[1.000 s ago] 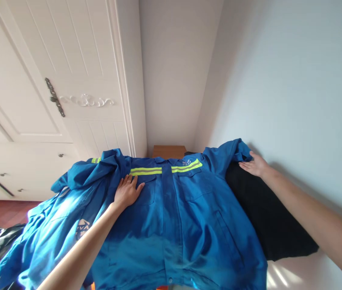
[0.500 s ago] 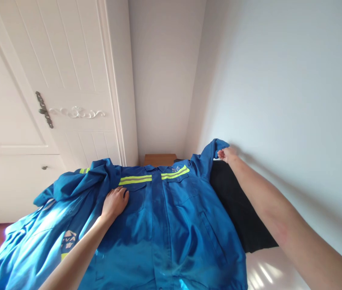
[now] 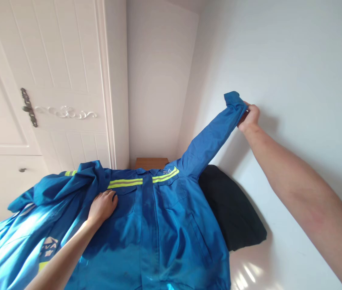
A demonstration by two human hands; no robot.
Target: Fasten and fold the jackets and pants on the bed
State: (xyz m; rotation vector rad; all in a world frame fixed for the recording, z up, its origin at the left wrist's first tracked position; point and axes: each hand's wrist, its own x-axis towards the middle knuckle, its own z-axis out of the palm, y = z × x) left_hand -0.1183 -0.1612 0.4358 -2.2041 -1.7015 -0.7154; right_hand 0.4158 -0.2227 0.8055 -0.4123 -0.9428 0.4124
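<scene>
A blue work jacket (image 3: 122,249) with yellow reflective stripes lies spread out, front up. My right hand (image 3: 249,117) is closed on its sleeve (image 3: 209,139) near the cuff and holds it raised against the white wall, stretched up and to the right. My left hand (image 3: 102,206) rests on the jacket's chest beside a flap pocket (image 3: 126,201), palm down with slightly bent fingers lying on the cloth. To its left, the other sleeve (image 3: 59,189) lies bunched over more blue cloth with white lettering.
Black cloth (image 3: 234,213) lies under the jacket's right side, by the wall (image 3: 295,72). A white wardrobe (image 3: 68,68) with a dark metal handle stands at the left. Behind the collar shows a brown wooden piece (image 3: 152,162).
My right hand has lifted the sleeve up and to the right, pulling it from folded to extended. My left hand stays at the same spot on the jacket. The view has shifted slightly right.
</scene>
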